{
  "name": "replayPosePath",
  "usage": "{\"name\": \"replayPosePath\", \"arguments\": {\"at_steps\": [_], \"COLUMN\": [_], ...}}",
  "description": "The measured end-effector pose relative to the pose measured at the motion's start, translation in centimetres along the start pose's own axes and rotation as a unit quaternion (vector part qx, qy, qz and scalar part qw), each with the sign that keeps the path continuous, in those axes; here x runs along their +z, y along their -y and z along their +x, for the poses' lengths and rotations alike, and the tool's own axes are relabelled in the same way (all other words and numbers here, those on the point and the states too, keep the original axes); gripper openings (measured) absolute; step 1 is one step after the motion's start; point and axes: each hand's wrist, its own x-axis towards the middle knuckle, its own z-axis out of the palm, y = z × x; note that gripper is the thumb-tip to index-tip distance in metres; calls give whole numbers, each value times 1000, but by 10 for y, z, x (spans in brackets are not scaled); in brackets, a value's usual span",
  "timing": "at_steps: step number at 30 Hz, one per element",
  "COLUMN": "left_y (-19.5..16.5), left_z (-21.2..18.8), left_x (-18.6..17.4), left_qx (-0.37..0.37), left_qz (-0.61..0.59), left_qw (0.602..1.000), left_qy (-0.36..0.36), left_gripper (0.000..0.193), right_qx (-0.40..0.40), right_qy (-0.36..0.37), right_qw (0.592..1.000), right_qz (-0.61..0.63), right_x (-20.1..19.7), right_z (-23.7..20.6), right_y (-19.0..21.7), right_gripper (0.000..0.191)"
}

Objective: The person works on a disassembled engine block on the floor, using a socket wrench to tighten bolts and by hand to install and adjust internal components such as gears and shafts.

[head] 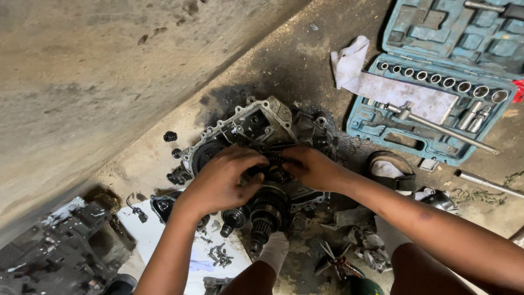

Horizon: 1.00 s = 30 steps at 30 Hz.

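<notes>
A greasy metal gearbox housing [256,123] lies on the stained concrete floor, its cast rim open toward me. My left hand [224,177] and my right hand [310,166] both grip a dark gear assembly [273,161] in the middle of the housing, fingers curled around it. Below my hands two splined gear shafts [265,216] stick out toward me. The part under my palms is hidden.
An open teal socket set case [436,82] with sockets, a ratchet and a white rag [355,63] lies at the right. A concrete wall [98,71] rises on the left. Loose bolts on white paper [215,254], a black spring [170,136], a sandal [390,166] and dark parts [60,246] surround the housing.
</notes>
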Motion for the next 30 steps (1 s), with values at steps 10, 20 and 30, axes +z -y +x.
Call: {"name": "replayPosePath", "arguments": {"at_steps": [10,20,30], "left_y": [-21,17,14], "left_z": [39,44,34], "left_x": [4,23,29], "left_qx": [-224,-204,-216], "left_qz": [4,-91,-84], "left_qw": [933,945,953], "left_qy": [283,238,196], "left_gripper": [43,39,32], "right_qx": [15,-59,-40], "right_qy": [14,4,-33], "right_qw": [995,993,997], "right_qz": [-96,-104,-50], "right_x": [-14,-20,-17], "right_z": [-7,-11,-12], "right_y": [13,12,3], "right_gripper": [47,52,39]}}
